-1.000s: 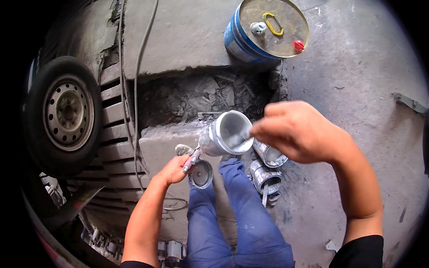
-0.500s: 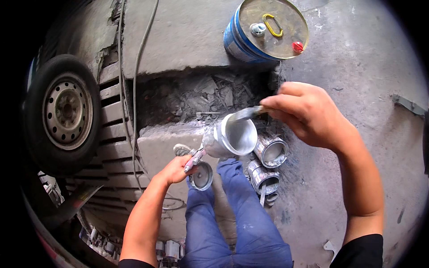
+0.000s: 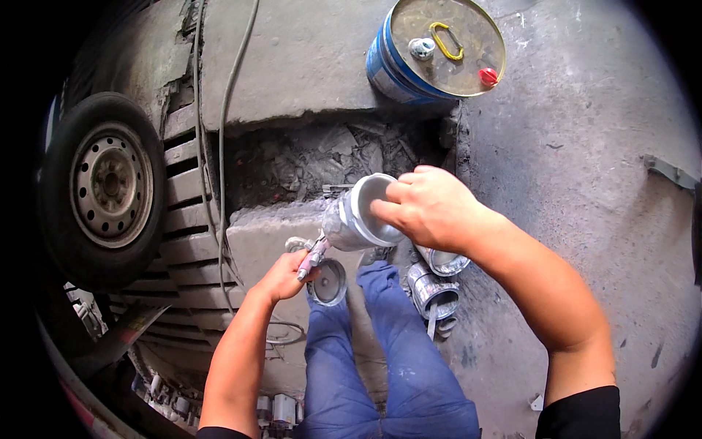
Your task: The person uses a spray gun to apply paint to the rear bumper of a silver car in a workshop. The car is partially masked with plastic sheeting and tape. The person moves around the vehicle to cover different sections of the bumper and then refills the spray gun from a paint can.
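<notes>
My left hand (image 3: 287,276) is closed round a pinkish spray gun (image 3: 313,257) with metal fittings. The gun's silver-smeared cup (image 3: 356,219) tilts with its open mouth to the right. A round grey lid (image 3: 330,282) shows just below that hand; whether the fingers hold it I cannot tell. My right hand (image 3: 431,208) is closed, its fingertips inside the cup's mouth. The brush it grips is hidden by the hand and the rim. Two paint-smeared cans stand on the ground right of my feet: one can (image 3: 443,262) partly behind my right forearm, the nearer can (image 3: 434,296) with a flat stick (image 3: 431,322) in it.
A broken-edged pit (image 3: 322,157) full of rubble lies ahead. Beyond it stands a blue drum (image 3: 398,69) with a yellow handle. At left are a wheel (image 3: 110,186), slatted floor covers (image 3: 183,186) and hoses (image 3: 223,110). A metal piece (image 3: 669,170) lies far right.
My right hand has moved down and left, taking the brush into the cup. The cup has shifted slightly left, and my right forearm now covers part of one can.
</notes>
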A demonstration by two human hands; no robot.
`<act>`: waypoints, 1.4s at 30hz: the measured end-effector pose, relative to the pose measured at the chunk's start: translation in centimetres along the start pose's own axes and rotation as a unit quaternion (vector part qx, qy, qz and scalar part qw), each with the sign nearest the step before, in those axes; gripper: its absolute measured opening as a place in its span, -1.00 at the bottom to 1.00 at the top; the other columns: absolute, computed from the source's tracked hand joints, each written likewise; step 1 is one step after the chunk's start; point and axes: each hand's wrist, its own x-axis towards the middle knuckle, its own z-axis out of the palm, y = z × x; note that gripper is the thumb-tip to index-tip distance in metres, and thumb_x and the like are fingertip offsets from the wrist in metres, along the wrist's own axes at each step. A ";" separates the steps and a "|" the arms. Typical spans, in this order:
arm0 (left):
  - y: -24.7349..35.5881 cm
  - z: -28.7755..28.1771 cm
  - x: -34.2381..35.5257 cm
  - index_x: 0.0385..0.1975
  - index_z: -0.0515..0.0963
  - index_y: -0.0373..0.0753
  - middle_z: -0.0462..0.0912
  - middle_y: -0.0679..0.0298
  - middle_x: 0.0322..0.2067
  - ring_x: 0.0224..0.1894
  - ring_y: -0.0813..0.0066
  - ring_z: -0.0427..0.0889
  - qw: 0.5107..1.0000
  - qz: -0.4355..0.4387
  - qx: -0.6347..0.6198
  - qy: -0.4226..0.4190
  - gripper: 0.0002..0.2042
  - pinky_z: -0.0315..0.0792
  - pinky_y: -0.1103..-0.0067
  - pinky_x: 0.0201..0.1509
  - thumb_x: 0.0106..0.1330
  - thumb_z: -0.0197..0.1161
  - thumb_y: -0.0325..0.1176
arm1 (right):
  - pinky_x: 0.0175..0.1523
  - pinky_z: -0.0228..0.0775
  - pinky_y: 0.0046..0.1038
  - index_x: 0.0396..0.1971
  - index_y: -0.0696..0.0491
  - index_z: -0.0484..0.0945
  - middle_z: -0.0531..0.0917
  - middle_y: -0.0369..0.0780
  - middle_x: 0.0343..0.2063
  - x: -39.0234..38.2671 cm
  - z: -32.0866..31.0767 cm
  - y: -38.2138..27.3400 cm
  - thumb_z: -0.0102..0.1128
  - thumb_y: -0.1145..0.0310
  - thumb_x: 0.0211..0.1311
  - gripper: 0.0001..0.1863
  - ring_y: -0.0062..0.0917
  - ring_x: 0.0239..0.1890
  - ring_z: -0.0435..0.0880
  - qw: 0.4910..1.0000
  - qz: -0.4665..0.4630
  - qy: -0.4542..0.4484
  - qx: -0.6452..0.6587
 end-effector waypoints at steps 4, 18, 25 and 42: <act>0.1 -0.2 -0.1 -0.41 0.42 -0.29 0.53 0.06 -0.51 -0.47 0.24 0.47 0.997 0.024 0.066 0.022 -0.84 0.39 0.40 -0.31 0.13 0.22 -0.37 | -0.33 0.46 -0.29 -0.52 0.02 0.52 0.59 -0.21 -0.54 -1.2 -2.0 -0.9 0.13 0.29 0.01 -0.87 -0.30 -0.43 0.65 0.983 0.035 -0.151 0.098; -1.4 0.3 0.2 -0.35 0.45 -0.28 0.56 -0.08 -0.40 -0.29 -0.15 0.52 0.990 0.045 0.097 0.087 -0.85 0.39 0.24 -0.25 0.18 0.08 -0.34 | -0.56 0.28 -0.35 -0.38 -0.01 0.56 0.36 -0.31 -0.72 -5.4 -6.1 -2.1 0.23 0.33 -0.02 -0.84 -0.42 -0.66 0.45 0.986 0.068 0.154 0.003; -1.1 0.4 0.3 -0.31 0.46 -0.26 0.57 -0.08 -0.39 -0.28 -0.16 0.51 0.989 0.050 0.098 0.104 -0.85 0.40 0.24 -0.23 0.17 0.06 -0.37 | -0.56 0.25 -0.38 -0.35 0.09 0.58 0.41 -0.26 -0.70 -7.1 -4.5 -3.4 0.29 0.43 0.01 -0.83 -0.39 -0.67 0.43 0.982 0.095 0.086 0.139; -1.5 0.2 0.6 -0.33 0.45 -0.27 0.56 -0.07 -0.39 -0.28 -0.15 0.51 0.985 0.063 0.121 0.110 -0.86 0.39 0.24 -0.23 0.17 0.04 -0.40 | -0.52 0.36 -0.38 -0.45 0.05 0.54 0.44 -0.26 -0.70 -6.3 -2.7 -4.0 0.26 0.38 0.04 -0.90 -0.39 -0.64 0.51 0.978 0.104 0.087 0.156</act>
